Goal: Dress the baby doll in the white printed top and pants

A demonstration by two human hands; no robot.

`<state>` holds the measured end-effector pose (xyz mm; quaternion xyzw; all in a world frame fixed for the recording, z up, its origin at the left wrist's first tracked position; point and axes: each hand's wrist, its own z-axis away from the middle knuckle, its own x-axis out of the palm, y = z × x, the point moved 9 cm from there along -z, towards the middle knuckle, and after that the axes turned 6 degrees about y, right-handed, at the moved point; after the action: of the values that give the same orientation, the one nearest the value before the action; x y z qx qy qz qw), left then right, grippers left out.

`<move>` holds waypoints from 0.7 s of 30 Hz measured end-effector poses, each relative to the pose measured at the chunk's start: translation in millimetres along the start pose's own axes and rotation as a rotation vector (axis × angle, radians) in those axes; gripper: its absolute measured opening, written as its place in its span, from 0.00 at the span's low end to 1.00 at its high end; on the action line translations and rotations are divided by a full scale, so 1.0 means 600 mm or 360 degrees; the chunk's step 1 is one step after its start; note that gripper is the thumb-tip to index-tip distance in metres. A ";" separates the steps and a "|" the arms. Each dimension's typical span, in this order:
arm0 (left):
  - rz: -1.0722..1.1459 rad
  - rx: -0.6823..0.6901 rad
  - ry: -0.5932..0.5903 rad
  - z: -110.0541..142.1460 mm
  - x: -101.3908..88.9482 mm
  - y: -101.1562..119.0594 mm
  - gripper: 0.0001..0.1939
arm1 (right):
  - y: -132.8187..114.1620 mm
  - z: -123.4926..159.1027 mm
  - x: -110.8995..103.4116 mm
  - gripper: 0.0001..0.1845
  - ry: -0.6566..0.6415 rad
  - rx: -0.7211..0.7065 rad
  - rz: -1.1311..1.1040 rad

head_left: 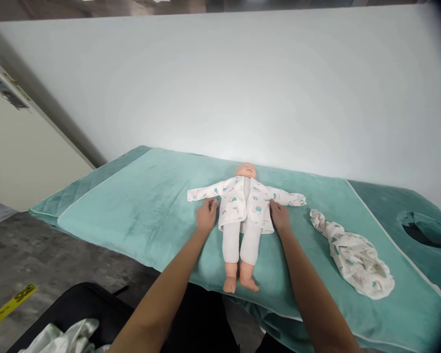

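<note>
A baby doll [246, 171] lies on its back, head toward the wall, with its arms spread sideways. It wears an open white baby jacket [232, 208] with small green and red prints, over a white body and legs. Its bare feet point toward me. My left hand [207, 214] is closed at the lower edge of the sleeve on the left, close to the jacket's side. On the other side my right hand [280, 215] is closed at the jacket's underarm, below the other sleeve. My fingertips are small and partly hidden there.
A crumpled printed cloth [358, 260] lies on the green bed [150, 196], right of the doll. The bed has a face hole [426, 230] at its right end. A white wall [220, 88] runs behind. At lower left, another cloth [71, 338] rests on a black chair [81, 304].
</note>
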<state>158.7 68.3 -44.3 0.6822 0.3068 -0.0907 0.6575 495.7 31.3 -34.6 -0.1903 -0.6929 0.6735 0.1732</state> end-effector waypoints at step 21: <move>0.1153 0.0048 -0.0596 -0.060 0.185 0.106 0.34 | 0.026 -0.059 0.077 0.28 -0.0394 0.0235 -0.1141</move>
<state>271.2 139.0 -45.3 0.7273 -0.0799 0.0196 0.6813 473.9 85.2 -49.6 0.1597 -0.6809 0.6361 0.3261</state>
